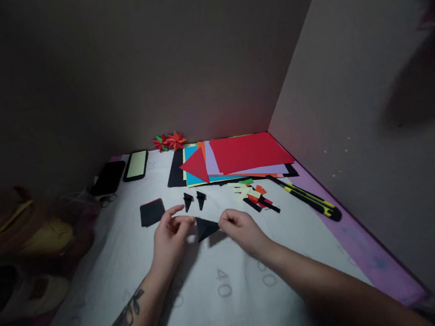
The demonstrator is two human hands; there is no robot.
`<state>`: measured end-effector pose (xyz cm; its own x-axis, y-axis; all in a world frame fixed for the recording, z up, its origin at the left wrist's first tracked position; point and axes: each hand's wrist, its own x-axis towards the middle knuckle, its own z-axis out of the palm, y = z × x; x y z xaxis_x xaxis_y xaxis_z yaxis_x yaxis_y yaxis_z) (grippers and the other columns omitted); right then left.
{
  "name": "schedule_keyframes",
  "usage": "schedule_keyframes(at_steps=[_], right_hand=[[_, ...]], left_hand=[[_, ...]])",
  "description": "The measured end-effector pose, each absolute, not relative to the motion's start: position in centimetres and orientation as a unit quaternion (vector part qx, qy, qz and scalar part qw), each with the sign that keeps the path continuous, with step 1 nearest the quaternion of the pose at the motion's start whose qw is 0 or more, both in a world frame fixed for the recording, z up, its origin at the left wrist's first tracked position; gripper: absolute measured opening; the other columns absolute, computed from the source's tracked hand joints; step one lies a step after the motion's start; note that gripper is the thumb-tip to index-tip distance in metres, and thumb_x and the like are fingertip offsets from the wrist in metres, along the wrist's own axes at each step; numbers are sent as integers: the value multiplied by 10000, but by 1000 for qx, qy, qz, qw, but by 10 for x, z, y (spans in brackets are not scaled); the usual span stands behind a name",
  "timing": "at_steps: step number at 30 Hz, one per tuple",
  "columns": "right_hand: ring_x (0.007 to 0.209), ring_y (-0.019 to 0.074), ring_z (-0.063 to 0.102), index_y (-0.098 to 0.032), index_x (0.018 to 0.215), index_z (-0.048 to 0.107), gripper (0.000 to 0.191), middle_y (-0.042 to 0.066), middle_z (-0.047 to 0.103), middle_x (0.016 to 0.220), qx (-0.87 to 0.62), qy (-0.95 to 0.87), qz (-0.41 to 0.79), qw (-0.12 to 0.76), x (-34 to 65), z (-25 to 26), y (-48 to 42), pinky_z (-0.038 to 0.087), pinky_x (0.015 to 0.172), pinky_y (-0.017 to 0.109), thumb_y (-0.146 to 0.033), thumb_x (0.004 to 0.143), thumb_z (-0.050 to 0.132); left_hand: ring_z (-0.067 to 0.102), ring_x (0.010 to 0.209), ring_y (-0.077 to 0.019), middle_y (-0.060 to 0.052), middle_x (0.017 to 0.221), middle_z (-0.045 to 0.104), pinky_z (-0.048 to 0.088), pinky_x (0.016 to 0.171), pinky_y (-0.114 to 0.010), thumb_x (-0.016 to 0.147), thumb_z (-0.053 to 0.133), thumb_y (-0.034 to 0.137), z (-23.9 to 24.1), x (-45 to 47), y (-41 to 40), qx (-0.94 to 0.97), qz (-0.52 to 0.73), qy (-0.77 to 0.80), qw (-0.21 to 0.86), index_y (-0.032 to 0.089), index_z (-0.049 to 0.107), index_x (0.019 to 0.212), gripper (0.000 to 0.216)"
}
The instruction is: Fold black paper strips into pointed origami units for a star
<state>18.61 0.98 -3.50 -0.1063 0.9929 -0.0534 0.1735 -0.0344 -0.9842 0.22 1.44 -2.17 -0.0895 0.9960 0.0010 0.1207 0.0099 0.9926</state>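
A folded black paper triangle (206, 228) is held just above the white sheet, its narrow point toward the right. My right hand (244, 229) pinches that point, with the other fingers curled in. My left hand (173, 233) has its thumb and a fingertip together at the upper left corner of the triangle, while its index finger is raised apart. Just beyond the hands stand two small folded black paper pieces (188, 201), side by side. A stack of black paper squares (152, 212) lies beyond my left hand, a red edge showing under it.
Coloured paper sheets (251, 150) lie at the back below two paper stars (175, 140). Paper scraps (251, 193) and a yellow-black box cutter (311, 201) are on the right. A phone (136, 165), a black device (109, 178) and scissors (108, 200) lie at left. Walls stand behind and right.
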Motion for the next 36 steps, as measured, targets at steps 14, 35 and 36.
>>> schedule_keyframes(at_steps=[14, 35, 36], right_hand=[[608, 103, 522, -210, 874, 563, 114, -14, 565, 757, -480, -561, 499, 454, 185, -34, 3, 414, 509, 197, -269, 778, 577], [818, 187, 650, -221, 918, 686, 158, 49, 696, 906, -478, -666, 339, 462, 189, -34, 0, 528, 699, 297, -191, 810, 574], [832, 189, 645, -226, 940, 683, 183, 51, 690, 920, -467, -683, 321, 461, 189, -33, -1, 526, 689, 294, -175, 806, 569]], left_hand=[[579, 588, -156, -35, 640, 676, 429, 564, -248, 785, 623, 365, -21, 10, 5, 557, 391, 532, 504, 155, 689, 694, 239], [624, 646, -180, -99, 727, 724, 451, 626, -285, 680, 745, 410, -20, 15, 1, 443, 365, 459, 678, 120, 725, 768, 304], [618, 629, -173, -98, 714, 723, 443, 612, -276, 681, 745, 413, -20, 15, 1, 440, 368, 457, 680, 120, 727, 757, 304]])
